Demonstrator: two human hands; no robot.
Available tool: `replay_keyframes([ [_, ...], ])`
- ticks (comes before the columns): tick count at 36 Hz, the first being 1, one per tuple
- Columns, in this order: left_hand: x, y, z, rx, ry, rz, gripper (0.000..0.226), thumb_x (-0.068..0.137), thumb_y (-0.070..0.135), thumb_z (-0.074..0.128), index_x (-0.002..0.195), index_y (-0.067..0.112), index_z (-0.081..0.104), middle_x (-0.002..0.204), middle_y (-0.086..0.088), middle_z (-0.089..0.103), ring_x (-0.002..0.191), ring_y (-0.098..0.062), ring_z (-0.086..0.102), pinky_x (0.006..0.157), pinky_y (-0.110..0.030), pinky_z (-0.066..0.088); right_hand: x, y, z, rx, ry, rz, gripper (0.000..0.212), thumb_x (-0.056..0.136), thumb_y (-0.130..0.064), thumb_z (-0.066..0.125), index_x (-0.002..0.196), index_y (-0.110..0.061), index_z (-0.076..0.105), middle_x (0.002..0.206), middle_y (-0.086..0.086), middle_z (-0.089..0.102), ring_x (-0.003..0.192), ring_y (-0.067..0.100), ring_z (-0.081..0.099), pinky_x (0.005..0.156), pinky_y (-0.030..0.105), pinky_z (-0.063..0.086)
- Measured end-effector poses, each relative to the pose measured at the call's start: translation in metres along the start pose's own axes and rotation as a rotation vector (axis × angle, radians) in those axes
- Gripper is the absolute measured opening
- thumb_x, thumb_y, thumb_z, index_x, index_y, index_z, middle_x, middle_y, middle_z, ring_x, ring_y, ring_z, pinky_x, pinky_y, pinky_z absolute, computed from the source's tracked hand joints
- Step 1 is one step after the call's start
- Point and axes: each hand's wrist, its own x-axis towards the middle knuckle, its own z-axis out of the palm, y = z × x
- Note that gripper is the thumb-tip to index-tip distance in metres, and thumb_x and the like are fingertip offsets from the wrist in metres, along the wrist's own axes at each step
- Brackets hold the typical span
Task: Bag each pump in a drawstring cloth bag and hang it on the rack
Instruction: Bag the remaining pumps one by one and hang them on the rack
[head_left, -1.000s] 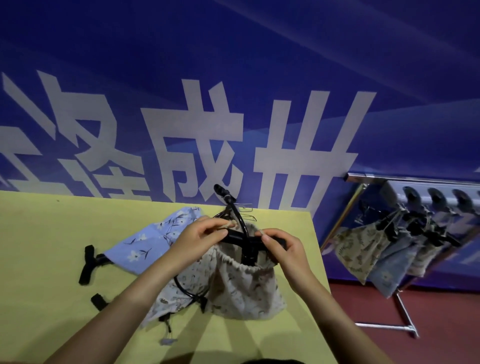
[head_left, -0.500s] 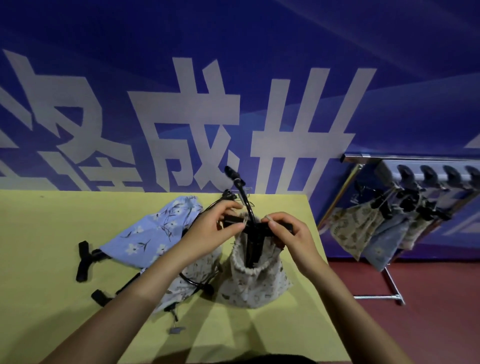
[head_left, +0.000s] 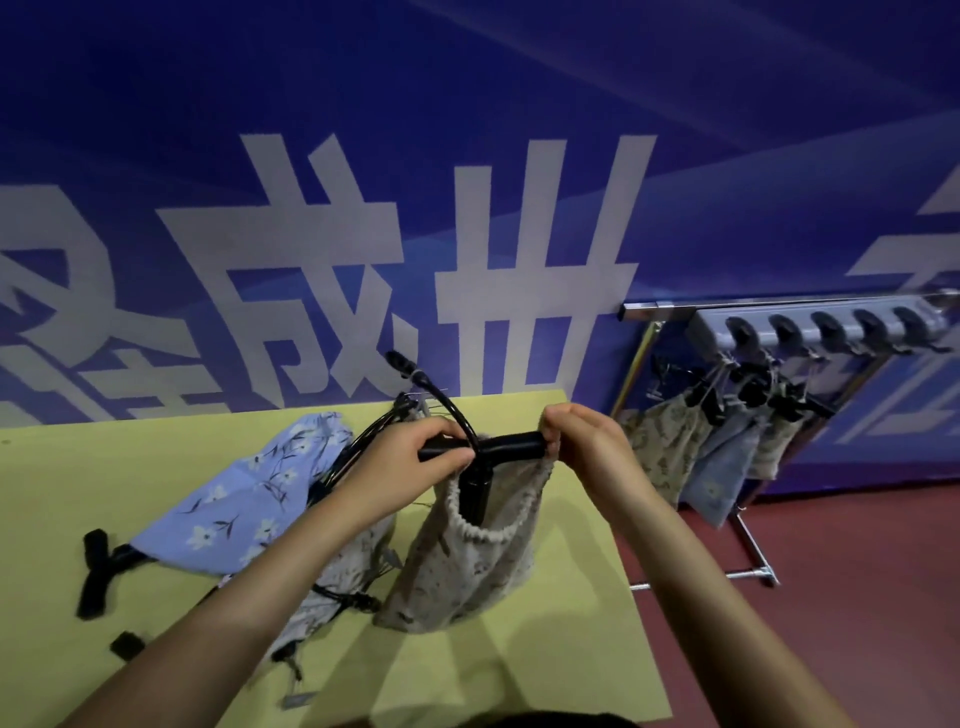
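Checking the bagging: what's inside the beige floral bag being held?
A black T-handled pump: its shaft enters the beige floral drawstring bag; handle and hose stay out. Its lower body is covered by cloth.

Banner-backed hall (head_left: 467, 156), display rack (head_left: 779, 312)

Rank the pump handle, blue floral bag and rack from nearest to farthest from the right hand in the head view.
1. Pump handle: gripped by the right hand.
2. Blue floral bag: on the table, to the left.
3. Rack: off the table, to the far right.

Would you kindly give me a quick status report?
Both hands, left and right, grip the pump handle. Pump partly inside beige bag. Nothing in the way.
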Motion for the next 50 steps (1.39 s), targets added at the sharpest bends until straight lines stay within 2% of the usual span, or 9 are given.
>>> replay_keyframes([
  [3,0.007,0.011,0.014,0.007,0.003,-0.013,0.005,0.087,0.037,0.065,0.091,0.035,0.062,0.087,0.014,0.069,0.08,-0.006,0.065,0.078,-0.041,0.054,0.007,-0.007,-0.012,-0.07,0.029,0.009,0.018,0.093,-0.011,0.058,0.077,-0.01,0.067,0.062,-0.003,0.054,0.057,0.012,0.045,0.065,0.026,0.039],
  [8,0.021,0.026,0.038,0.056,0.085,0.008,0.01,0.087,0.034,0.066,0.09,0.031,0.057,0.09,0.021,0.064,0.086,0.003,0.06,0.08,-0.028,0.048,0.011,-0.013,-0.027,-0.262,0.005,-0.033,0.019,0.095,-0.008,0.054,0.089,-0.013,0.071,0.071,-0.003,0.062,0.056,-0.001,0.053,0.06,0.017,0.042],
  [12,0.032,0.036,0.058,-0.002,0.15,-0.022,0.013,0.09,0.042,0.055,0.088,0.029,0.055,0.086,0.01,0.062,0.079,-0.008,0.062,0.079,-0.038,0.054,0.006,0.0,-0.032,-0.507,-0.099,-0.151,0.017,0.092,-0.014,0.055,0.094,-0.027,0.066,0.073,-0.007,0.064,0.072,0.01,0.062,0.069,0.036,0.05],
  [15,0.038,0.04,0.064,-0.027,0.187,-0.065,0.014,0.094,0.037,0.045,0.084,0.034,0.053,0.073,0.0,0.056,0.068,-0.022,0.055,0.069,-0.042,0.05,0.006,0.008,-0.03,-0.445,-0.177,-0.157,0.021,0.092,-0.012,0.056,0.1,-0.031,0.058,0.076,-0.005,0.063,0.076,0.015,0.063,0.077,0.042,0.051],
  [20,0.039,0.05,0.058,-0.098,0.163,-0.219,0.015,0.098,0.023,0.05,0.087,0.028,0.058,0.076,0.016,0.062,0.075,-0.007,0.062,0.075,-0.037,0.056,0.021,0.009,-0.042,-0.395,-0.262,-0.202,0.021,0.093,-0.009,0.058,0.107,-0.024,0.062,0.082,0.001,0.061,0.075,0.007,0.055,0.075,0.03,0.048],
  [25,0.028,0.061,0.05,-0.164,0.114,-0.376,0.005,0.095,0.023,0.057,0.094,0.018,0.057,0.091,-0.018,0.067,0.085,-0.023,0.068,0.057,-0.027,0.055,0.031,0.012,-0.044,-0.439,-0.359,-0.251,0.023,0.087,-0.014,0.065,0.108,-0.024,0.065,0.092,0.005,0.066,0.079,0.008,0.057,0.081,0.032,0.051],
  [39,-0.008,0.058,0.041,-0.233,0.17,-0.274,0.006,0.095,0.015,0.057,0.091,0.011,0.061,0.093,0.014,0.059,0.087,-0.002,0.06,0.068,-0.027,0.058,0.024,0.017,-0.005,-0.544,-0.366,-0.405,0.047,0.084,-0.015,0.071,0.129,-0.018,0.059,0.108,-0.006,0.061,0.084,0.007,0.057,0.081,0.026,0.05],
  [44,-0.018,0.048,0.041,-0.2,0.259,-0.216,0.007,0.096,0.013,0.054,0.097,0.013,0.061,0.1,-0.01,0.063,0.076,-0.023,0.068,0.055,-0.03,0.054,0.018,0.023,0.01,-0.519,-0.282,-0.416,0.034,0.081,-0.011,0.071,0.112,-0.018,0.059,0.082,-0.003,0.058,0.075,0.009,0.056,0.072,0.027,0.048],
  [50,-0.028,0.033,0.034,-0.218,0.321,-0.229,0.012,0.096,0.023,0.056,0.106,0.029,0.054,0.106,0.007,0.063,0.063,-0.023,0.07,0.061,-0.04,0.056,0.012,0.039,0.028,-0.596,-0.165,-0.579,0.017,0.08,-0.014,0.073,0.09,-0.012,0.06,0.086,-0.004,0.057,0.08,-0.005,0.049,0.07,0.01,0.039],
])
